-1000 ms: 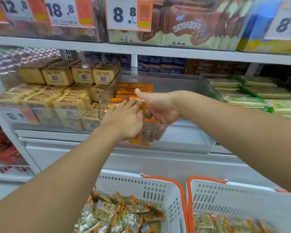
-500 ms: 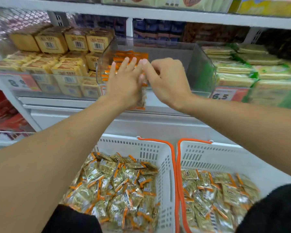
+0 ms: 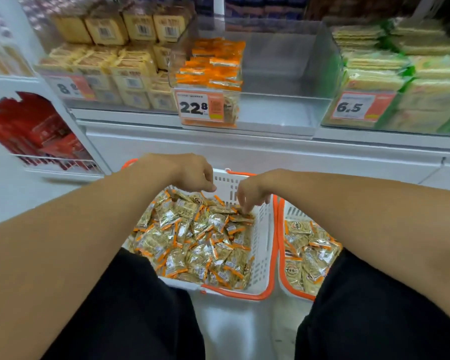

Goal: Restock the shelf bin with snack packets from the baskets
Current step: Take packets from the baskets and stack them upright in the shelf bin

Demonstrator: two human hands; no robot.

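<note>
A clear shelf bin (image 3: 283, 110) holds a stack of orange-edged snack packets (image 3: 211, 66) in its left part; the rest of it is bare. Below stand two white baskets with orange rims. The left basket (image 3: 264, 245) is heaped with gold and orange packets (image 3: 198, 242). The right basket (image 3: 294, 211) holds more packets (image 3: 307, 253). My left hand (image 3: 192, 175) hovers over the far end of the left basket, fingers loosely curled, holding nothing. My right hand (image 3: 252, 193) hangs beside it, fingertips pointing down onto the packets at the far right corner.
A 22.8 price label (image 3: 200, 106) fronts the bin. Yellow biscuit packs (image 3: 125, 71) fill the bin to the left, green packs (image 3: 400, 81) the one to the right. Red packs (image 3: 37, 131) sit on a lower side rack. My dark-clothed knees (image 3: 130, 307) flank the baskets.
Both hands have come away from the shelf bin and dropped down to the left basket. The view has tilted downward, so both baskets now show fully.
</note>
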